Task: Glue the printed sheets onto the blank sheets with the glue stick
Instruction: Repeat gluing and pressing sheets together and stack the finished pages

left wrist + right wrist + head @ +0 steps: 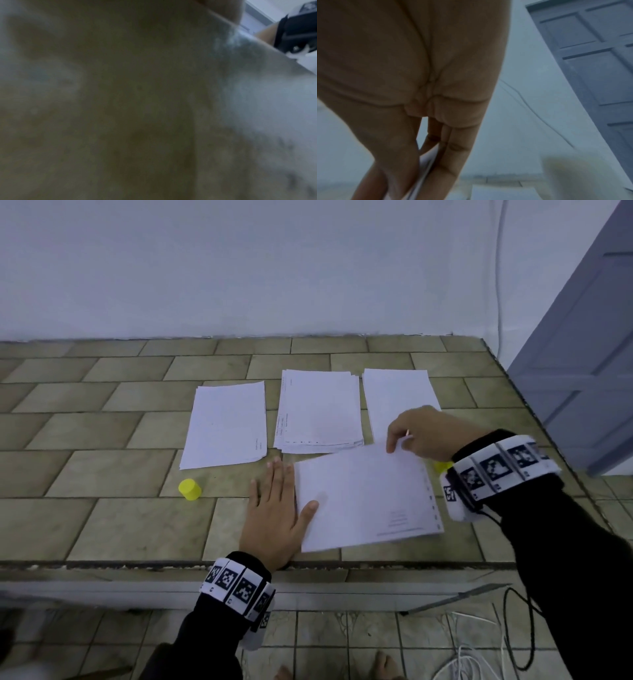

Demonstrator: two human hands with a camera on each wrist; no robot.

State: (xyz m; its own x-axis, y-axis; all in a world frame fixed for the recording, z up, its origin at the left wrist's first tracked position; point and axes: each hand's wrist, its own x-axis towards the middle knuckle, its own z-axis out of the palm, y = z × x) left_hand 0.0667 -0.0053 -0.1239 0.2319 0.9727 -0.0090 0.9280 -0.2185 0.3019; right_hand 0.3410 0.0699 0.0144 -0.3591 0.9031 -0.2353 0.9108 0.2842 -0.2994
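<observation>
Left hand (274, 513) lies flat, thumb pinning the sheet (363, 498) to the desk (102, 474), probably so it won't slide while the right hand (421, 433) pinches its far corner.

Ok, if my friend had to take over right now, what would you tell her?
Left hand: flat on the tiled table, thumb holding down the near sheet at its left edge.
Right hand: pinching that sheet's far edge, positioning it.
Behind it lie three piles: a left sheet, a middle stack, and a right pile.
The yellow cap stands left of the left hand. Something yellow, maybe the glue stick, peeks out by the right wrist.
Done: I cannot tell how many are glued.
Left: press this sheet flat, then go on with the other sheets.
</observation>
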